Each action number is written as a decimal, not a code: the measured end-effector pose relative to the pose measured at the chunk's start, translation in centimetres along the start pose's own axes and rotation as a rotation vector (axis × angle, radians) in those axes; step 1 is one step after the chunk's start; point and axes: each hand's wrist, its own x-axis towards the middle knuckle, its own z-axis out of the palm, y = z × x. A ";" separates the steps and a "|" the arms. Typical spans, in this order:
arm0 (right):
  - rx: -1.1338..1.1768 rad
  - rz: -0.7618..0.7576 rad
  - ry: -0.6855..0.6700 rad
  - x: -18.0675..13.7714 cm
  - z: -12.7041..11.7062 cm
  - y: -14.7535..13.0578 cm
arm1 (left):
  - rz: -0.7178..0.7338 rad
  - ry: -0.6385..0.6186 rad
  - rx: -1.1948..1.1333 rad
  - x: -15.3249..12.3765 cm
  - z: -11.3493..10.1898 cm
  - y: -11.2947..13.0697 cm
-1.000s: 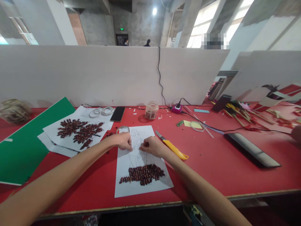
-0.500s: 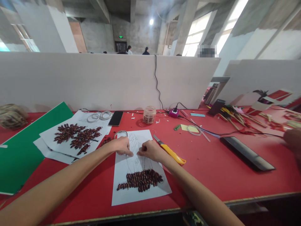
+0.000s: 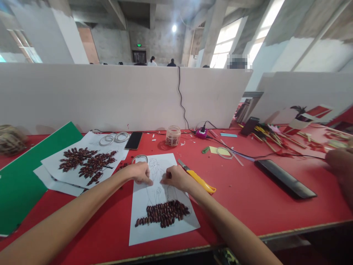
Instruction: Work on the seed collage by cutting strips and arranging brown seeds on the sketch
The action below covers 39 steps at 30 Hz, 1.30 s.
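A white sheet of paper (image 3: 140, 235) with a pencil line drawing lies in front of me. Rows of dark reddish-brown beans (image 3: 165, 213) cover its lower part. My left hand (image 3: 141, 173) rests over the sheet's left side, fingers curled and fingertips pointing down at the drawing. Opposite it, my right hand (image 3: 175, 177) is closed in a pinch, its fingertips low over the drawing. Anything between the fingers of either hand is too small or hidden to make out. Loose beans (image 3: 122, 165) and a tape roll (image 3: 140, 158) sit by my left hand.
A yellow utility knife (image 3: 200, 180) lies right of the sheet. Behind stand a jar of beans (image 3: 173, 136) and a phone (image 3: 134, 140). Bean-covered paper (image 3: 66, 176) overlaps a green board (image 3: 24, 184) at left. A black case (image 3: 285, 178) and another person's hand (image 3: 340, 165) are at right.
The camera view has shifted slightly, so the table's things sit a little further left. Both hands stay over the same part of the drawing, with hardly any movement.
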 end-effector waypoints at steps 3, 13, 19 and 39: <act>-0.005 -0.009 0.029 -0.2 -0.1 0.3 | 0.004 -0.038 -0.030 0.1 -0.3 -0.3; -0.120 -0.272 0.184 -2.8 -2.8 0.1 | -0.050 -0.196 -0.087 1.4 -1.2 -0.6; -0.534 -0.474 0.017 -5.2 -1.6 -0.3 | -0.114 -0.221 -0.021 1.8 -1.7 -0.8; -0.333 -0.464 0.046 -6.6 -1.5 1.7 | -0.024 -0.168 0.074 0.3 -2.1 -0.8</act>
